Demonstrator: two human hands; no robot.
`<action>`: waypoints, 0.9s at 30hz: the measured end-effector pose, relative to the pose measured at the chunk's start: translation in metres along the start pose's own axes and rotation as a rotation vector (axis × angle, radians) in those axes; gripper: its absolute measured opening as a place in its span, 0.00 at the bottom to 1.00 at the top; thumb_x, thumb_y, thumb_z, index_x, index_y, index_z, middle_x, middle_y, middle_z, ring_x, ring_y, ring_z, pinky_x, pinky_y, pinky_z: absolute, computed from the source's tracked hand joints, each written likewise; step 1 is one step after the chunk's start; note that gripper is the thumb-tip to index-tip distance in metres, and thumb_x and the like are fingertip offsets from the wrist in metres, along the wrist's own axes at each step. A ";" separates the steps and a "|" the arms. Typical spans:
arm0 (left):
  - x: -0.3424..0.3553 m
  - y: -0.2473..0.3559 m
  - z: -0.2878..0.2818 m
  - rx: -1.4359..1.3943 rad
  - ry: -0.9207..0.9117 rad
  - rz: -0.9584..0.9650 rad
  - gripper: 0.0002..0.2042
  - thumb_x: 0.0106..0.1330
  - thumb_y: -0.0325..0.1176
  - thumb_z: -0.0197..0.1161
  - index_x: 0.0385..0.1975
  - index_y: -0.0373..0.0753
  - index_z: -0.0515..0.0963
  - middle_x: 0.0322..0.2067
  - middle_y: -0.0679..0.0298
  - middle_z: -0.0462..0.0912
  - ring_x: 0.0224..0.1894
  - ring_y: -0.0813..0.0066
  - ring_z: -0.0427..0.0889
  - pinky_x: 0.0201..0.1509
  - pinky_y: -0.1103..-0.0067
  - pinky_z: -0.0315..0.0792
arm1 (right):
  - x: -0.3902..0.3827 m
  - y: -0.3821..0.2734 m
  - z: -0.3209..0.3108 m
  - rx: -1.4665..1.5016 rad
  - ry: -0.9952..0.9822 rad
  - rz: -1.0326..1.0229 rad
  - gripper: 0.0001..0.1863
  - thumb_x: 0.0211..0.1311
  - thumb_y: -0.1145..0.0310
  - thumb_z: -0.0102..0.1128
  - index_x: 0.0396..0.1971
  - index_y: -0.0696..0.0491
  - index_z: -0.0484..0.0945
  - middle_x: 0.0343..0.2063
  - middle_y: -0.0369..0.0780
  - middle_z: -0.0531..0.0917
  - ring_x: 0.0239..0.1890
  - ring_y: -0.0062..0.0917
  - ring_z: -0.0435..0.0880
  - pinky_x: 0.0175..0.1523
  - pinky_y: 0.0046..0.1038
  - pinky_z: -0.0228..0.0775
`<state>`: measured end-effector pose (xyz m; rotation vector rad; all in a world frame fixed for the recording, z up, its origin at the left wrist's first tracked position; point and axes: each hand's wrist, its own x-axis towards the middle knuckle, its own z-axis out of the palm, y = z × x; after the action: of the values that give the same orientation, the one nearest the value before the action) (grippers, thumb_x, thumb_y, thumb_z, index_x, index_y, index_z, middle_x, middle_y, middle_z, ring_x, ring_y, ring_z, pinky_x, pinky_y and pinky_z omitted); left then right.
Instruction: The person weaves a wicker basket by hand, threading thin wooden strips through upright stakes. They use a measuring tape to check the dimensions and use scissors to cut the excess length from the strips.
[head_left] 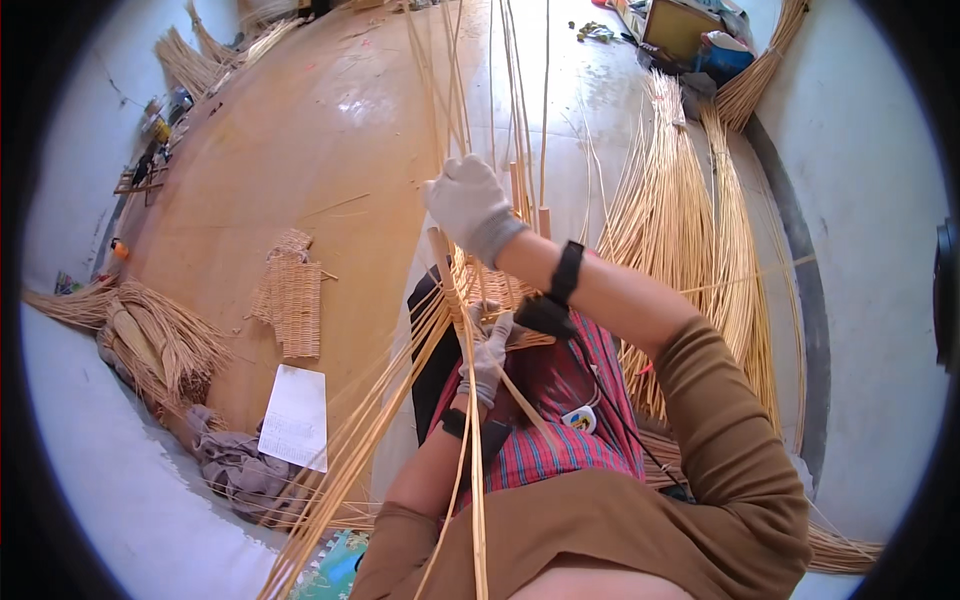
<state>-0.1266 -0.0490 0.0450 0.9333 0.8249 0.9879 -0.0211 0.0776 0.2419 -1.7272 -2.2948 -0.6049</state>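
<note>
The weave (490, 285) stood at the person's lap, over the far edge of a checked cloth (608, 372), with stakes (516, 90) rising from it and three pegs (545, 222) at its top. Loose canes (385, 385) fanned from its left edge down toward the person's left elbow.

The right hand (466, 198), gloved in white, was raised above the weave's upper left corner, fingers curled into a fist; blurred canes ran up behind it, and whether it gripped one could not be told. The left hand (484, 362), also gloved, was at the weave's near left edge, fingers bent and partly hidden by canes, so their grip could not be told either. Both wrists wore black bands (567, 270).

A white round object (580, 419) rested on the cloth. On the floor (370, 210), left of the weave, lay a woven panel (292, 300), with a paper sheet (295, 415) just nearer the person. Toward the floor's left edge were a cane bundle (165, 335) and a grey rag (240, 465). Along its right edge lay two long bundles (665, 200), with a box (680, 32) near the far right corner.
</note>
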 end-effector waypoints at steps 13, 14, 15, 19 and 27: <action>-0.003 0.033 0.006 0.097 -0.008 -0.202 0.07 0.79 0.33 0.57 0.49 0.39 0.70 0.34 0.53 0.89 0.32 0.67 0.90 0.38 0.73 0.85 | -0.240 0.000 0.034 1.570 0.408 0.897 0.10 0.75 0.76 0.55 0.52 0.54 0.77 0.46 0.39 0.84 0.37 0.17 0.82 0.42 0.20 0.77; -0.001 0.029 0.009 0.071 0.021 -0.196 0.07 0.78 0.33 0.57 0.49 0.39 0.71 0.34 0.53 0.89 0.32 0.67 0.90 0.38 0.73 0.85 | -0.223 0.010 0.026 1.532 0.255 0.742 0.11 0.74 0.75 0.56 0.53 0.54 0.77 0.47 0.40 0.84 0.40 0.20 0.83 0.44 0.22 0.77; 0.001 0.025 0.011 0.049 0.054 -0.184 0.07 0.78 0.33 0.58 0.48 0.40 0.71 0.34 0.53 0.90 0.32 0.68 0.90 0.37 0.74 0.84 | -0.204 0.021 0.025 1.489 0.107 0.581 0.12 0.74 0.73 0.57 0.54 0.55 0.77 0.49 0.42 0.84 0.43 0.22 0.83 0.47 0.24 0.77; 0.002 0.004 0.022 -0.015 0.173 -0.084 0.07 0.77 0.35 0.60 0.46 0.40 0.72 0.30 0.55 0.89 0.29 0.72 0.88 0.34 0.77 0.83 | -0.112 0.027 0.048 0.833 0.218 0.146 0.26 0.66 0.75 0.60 0.64 0.50 0.73 0.50 0.50 0.79 0.41 0.42 0.84 0.48 0.36 0.78; 0.011 -0.005 0.017 -0.002 0.236 -0.091 0.08 0.77 0.37 0.60 0.44 0.41 0.74 0.26 0.57 0.88 0.25 0.73 0.87 0.32 0.77 0.81 | -0.090 0.008 0.045 0.597 0.164 0.484 0.49 0.61 0.81 0.58 0.80 0.41 0.47 0.63 0.50 0.68 0.41 0.45 0.86 0.45 0.37 0.82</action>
<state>-0.1062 -0.0449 0.0451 0.7795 1.0550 1.0311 0.0171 0.0209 0.1673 -1.7336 -1.6164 0.0364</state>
